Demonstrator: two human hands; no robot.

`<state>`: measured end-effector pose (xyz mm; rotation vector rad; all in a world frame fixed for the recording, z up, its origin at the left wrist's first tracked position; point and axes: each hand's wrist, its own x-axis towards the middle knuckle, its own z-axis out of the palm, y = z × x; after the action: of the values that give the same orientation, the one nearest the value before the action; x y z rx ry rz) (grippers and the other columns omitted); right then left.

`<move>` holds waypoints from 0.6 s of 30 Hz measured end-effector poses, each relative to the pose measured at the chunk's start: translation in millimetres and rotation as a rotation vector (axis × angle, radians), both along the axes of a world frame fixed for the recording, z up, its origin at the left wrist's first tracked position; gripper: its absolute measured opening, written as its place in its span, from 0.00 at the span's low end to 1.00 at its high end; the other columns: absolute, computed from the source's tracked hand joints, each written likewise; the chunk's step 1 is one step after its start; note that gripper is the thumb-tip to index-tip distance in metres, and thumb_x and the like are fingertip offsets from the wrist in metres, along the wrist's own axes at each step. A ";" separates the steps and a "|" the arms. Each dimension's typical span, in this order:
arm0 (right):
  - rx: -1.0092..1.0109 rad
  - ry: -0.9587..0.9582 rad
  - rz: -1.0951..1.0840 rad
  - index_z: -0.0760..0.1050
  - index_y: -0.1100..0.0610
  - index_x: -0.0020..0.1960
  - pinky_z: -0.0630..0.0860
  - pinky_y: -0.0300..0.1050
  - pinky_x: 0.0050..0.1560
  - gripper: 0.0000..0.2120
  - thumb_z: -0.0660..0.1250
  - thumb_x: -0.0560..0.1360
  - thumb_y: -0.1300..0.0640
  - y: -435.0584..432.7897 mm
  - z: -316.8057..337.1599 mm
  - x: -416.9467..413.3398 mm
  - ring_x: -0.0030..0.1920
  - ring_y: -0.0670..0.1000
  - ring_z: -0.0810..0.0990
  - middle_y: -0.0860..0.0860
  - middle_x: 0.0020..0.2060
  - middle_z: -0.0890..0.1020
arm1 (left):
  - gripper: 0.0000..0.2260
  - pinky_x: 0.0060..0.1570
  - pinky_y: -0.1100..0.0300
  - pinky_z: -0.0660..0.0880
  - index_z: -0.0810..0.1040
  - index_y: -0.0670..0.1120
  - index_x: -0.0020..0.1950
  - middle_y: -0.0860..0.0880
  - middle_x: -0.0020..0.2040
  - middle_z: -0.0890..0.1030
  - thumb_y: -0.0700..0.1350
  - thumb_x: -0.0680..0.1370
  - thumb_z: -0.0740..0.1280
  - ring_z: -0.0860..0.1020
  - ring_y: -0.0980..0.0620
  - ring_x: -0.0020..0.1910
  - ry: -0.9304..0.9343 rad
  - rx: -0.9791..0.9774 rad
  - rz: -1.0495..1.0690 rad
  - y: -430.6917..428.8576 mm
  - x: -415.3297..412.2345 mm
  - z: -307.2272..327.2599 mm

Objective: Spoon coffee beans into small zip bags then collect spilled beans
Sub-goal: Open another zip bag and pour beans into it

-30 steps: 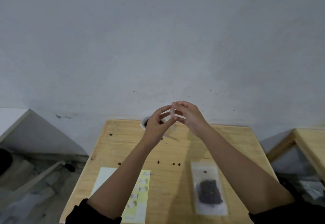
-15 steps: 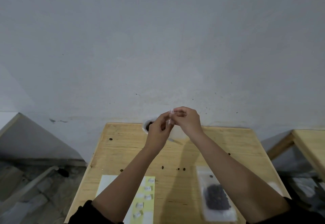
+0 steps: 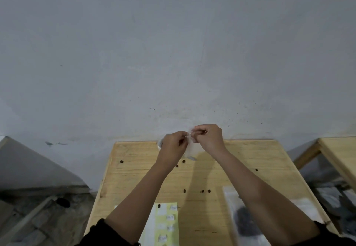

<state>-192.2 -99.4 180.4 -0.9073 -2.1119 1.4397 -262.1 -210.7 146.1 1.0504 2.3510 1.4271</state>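
Observation:
My left hand (image 3: 174, 143) and my right hand (image 3: 209, 135) meet above the far edge of the wooden table (image 3: 250, 161), both pinching the top of a small clear zip bag (image 3: 189, 147) that hangs between them. A white cup (image 3: 160, 142) is mostly hidden behind my left hand. Several loose coffee beans (image 3: 202, 191) lie scattered on the table. A large clear bag holding dark coffee beans (image 3: 243, 220) lies at the near right, partly under my right forearm.
A yellow sheet with white labels (image 3: 166, 224) lies at the near middle, one bean on it. A grey wall stands right behind the table. Another wooden table (image 3: 339, 153) is at the right, rubble on the floor at the left.
Both hands have sunk lower, towards the table's far edge, and closed tighter on the small bag's top. The view tilted up slightly.

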 end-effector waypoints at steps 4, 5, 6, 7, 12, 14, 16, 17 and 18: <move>0.036 -0.033 -0.017 0.82 0.67 0.43 0.79 0.32 0.35 0.07 0.67 0.70 0.74 1.6 -3.5 -5.4 0.29 0.45 0.79 0.54 0.31 0.80 | 0.09 0.32 0.70 0.71 0.81 0.37 0.50 0.48 0.36 0.80 0.32 0.75 0.62 0.77 0.55 0.33 -0.038 -0.019 -0.017 3.8 -5.7 -1.6; 0.047 -0.041 -0.018 0.82 0.67 0.42 0.80 0.34 0.36 0.07 0.66 0.69 0.74 1.7 -3.7 -7.1 0.29 0.45 0.79 0.51 0.29 0.79 | 0.10 0.33 0.67 0.72 0.81 0.37 0.51 0.47 0.37 0.81 0.31 0.75 0.62 0.77 0.54 0.34 -0.043 -0.020 -0.023 3.6 -7.6 -1.9; 0.052 -0.045 -0.012 0.82 0.66 0.41 0.81 0.37 0.38 0.08 0.66 0.69 0.74 1.4 -4.0 -8.8 0.30 0.46 0.80 0.50 0.28 0.79 | 0.10 0.35 0.64 0.74 0.81 0.37 0.51 0.46 0.38 0.82 0.31 0.75 0.62 0.78 0.52 0.36 -0.042 -0.017 -0.030 2.9 -10.1 -2.4; 0.055 -0.049 -0.001 0.82 0.65 0.40 0.82 0.42 0.40 0.09 0.66 0.70 0.74 0.5 -4.5 -10.3 0.32 0.49 0.80 0.49 0.29 0.79 | 0.10 0.38 0.60 0.76 0.81 0.37 0.51 0.44 0.40 0.83 0.31 0.75 0.62 0.80 0.50 0.38 -0.040 -0.016 -0.034 1.9 -12.8 -3.2; 0.079 -0.067 0.003 0.80 0.70 0.38 0.82 0.55 0.45 0.05 0.66 0.69 0.74 -1.4 -9.7 -20.9 0.38 0.58 0.83 0.62 0.36 0.83 | 0.11 0.37 0.59 0.76 0.81 0.36 0.51 0.43 0.40 0.83 0.30 0.75 0.61 0.80 0.46 0.38 -0.044 -0.023 -0.033 -1.0 -19.2 -7.0; 0.181 -0.120 0.037 0.82 0.68 0.42 0.80 0.38 0.47 0.08 0.64 0.70 0.73 -1.2 -11.7 -20.6 0.43 0.52 0.83 0.60 0.42 0.84 | 0.12 0.36 0.69 0.72 0.82 0.35 0.50 0.43 0.40 0.83 0.28 0.73 0.61 0.79 0.48 0.38 -0.028 -0.033 0.025 -5.4 -25.7 -9.3; 0.304 -0.179 0.104 0.83 0.64 0.45 0.72 0.22 0.41 0.13 0.61 0.71 0.72 -4.7 -13.6 -15.4 0.43 0.45 0.79 0.56 0.44 0.85 | 0.14 0.41 0.74 0.72 0.81 0.35 0.53 0.41 0.47 0.83 0.27 0.73 0.61 0.81 0.48 0.45 -0.043 -0.023 0.109 -12.4 -38.7 -10.8; 0.322 -0.186 0.118 0.84 0.63 0.46 0.71 0.21 0.40 0.14 0.60 0.71 0.72 -6.6 -15.0 -13.4 0.43 0.45 0.79 0.55 0.44 0.85 | 0.14 0.43 0.77 0.71 0.81 0.35 0.54 0.40 0.50 0.83 0.27 0.73 0.61 0.81 0.48 0.48 -0.041 -0.030 0.117 -15.1 -44.4 -10.9; 0.321 -0.179 0.120 0.84 0.63 0.45 0.72 0.22 0.40 0.14 0.60 0.71 0.72 -6.9 -16.5 -12.2 0.42 0.45 0.79 0.55 0.43 0.85 | 0.14 0.43 0.79 0.71 0.81 0.36 0.55 0.40 0.51 0.83 0.27 0.73 0.61 0.81 0.48 0.49 -0.031 -0.038 0.102 -16.9 -47.9 -10.6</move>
<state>-204.4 -106.3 163.9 -0.8204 -2.4755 1.0592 -309.9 -227.6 135.5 0.9041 2.4320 1.4161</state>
